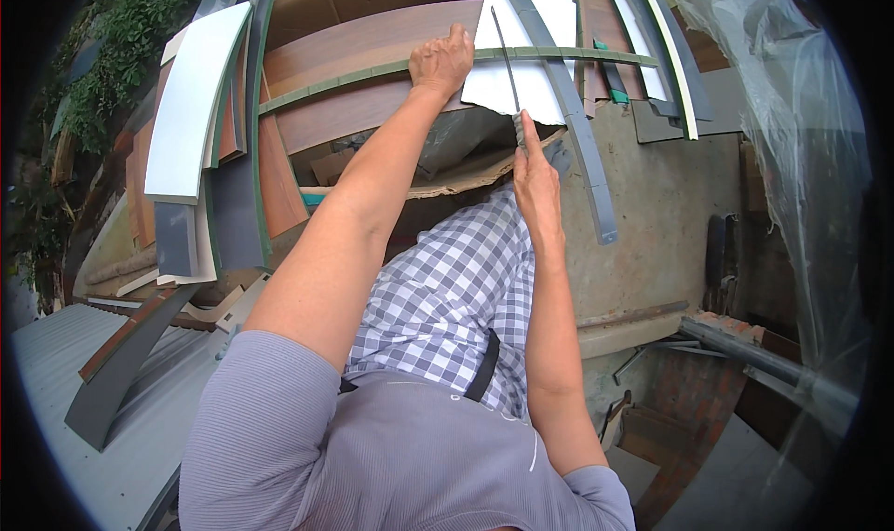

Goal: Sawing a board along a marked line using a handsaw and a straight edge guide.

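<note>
1 strip (326, 86): crosswise over boards (363, 38) | left hand (442, 61): on strip, left of blade (510, 80) | blade: across strip, near end in right hand (535, 182) | bar (587, 163): right of blade | plastic sheet (792, 112): far right

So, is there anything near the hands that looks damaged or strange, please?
Yes: the cardboard by the checked trousers has a ragged, torn-looking edge, and the near edge of the white sheet also looks uneven. Both contrast with the smoother-edged brown board.

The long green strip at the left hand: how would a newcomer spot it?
Find the white panel, top centre, beside the person's left hand. Across it, side to side, runs a narrow green strip with crosswise lines. Its colour sets it apart from the slanting grey strip it crosses.
</note>
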{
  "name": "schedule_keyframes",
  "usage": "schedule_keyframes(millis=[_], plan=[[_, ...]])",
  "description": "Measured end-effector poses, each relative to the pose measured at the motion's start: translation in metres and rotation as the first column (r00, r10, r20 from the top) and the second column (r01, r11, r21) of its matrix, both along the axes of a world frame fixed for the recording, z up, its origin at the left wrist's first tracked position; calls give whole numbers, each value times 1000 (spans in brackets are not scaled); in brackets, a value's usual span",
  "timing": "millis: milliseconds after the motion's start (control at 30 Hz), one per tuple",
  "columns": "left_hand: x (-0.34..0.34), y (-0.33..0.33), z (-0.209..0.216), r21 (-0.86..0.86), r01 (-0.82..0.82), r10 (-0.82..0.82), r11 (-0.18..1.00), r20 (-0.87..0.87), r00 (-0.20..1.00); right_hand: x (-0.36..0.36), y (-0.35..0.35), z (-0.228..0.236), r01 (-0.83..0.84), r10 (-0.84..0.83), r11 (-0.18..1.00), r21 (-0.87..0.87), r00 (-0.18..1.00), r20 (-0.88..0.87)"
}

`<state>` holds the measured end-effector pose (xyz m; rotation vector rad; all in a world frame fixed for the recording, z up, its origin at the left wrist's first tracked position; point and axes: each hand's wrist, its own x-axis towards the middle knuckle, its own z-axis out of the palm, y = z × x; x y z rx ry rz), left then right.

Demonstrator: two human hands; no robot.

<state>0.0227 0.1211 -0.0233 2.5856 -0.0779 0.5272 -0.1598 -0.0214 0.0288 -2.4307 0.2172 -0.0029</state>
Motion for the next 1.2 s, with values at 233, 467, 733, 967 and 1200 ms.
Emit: schedule_keyframes(millis=[233,467,733,967,1200], plan=[[0,-3,0,42,6,-8,999,66,998,-43,-5,-3,19,-19,1000,22,1000,9],[-2,-2,3,51,15,-16,999,13,1000,6,-7,11,5,-5,1000,-11,1000,18],[0,-1,4,16,1,0,1000,-35,999,49,4,5,-46,49,998,-50,997,65],[-2,-1,2,29,5,-3,1000,-50,999,11,4,4,-12,12,1000,-8,999,-31],[0,0,2,48,6,-7,999,14,1000,-45,-3,-9,20,-20,1000,15,1000,-11]])
